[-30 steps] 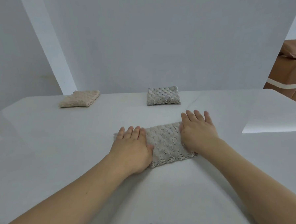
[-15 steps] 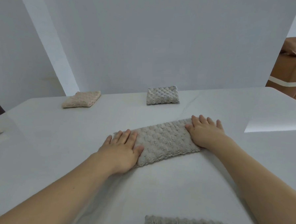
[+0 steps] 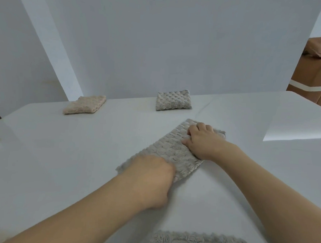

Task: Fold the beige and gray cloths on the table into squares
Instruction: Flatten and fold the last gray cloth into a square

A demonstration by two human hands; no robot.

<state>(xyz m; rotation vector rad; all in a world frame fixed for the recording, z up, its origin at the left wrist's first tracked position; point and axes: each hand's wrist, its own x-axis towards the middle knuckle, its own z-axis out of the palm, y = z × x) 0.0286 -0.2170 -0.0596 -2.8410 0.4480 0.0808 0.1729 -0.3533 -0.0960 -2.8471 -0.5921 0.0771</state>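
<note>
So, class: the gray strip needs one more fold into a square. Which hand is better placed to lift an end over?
Probably the right hand: its fingers curl on the gray strip's far end.

A white table (image 3: 61, 153) fills the lower view, with a plain white wall (image 3: 160, 37) rising behind its far edge. Brown cardboard boxes (image 3: 314, 73), one banded with pale tape, stand beyond the table's far right corner.

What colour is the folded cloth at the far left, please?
Beige, seen best in the head view.
</note>
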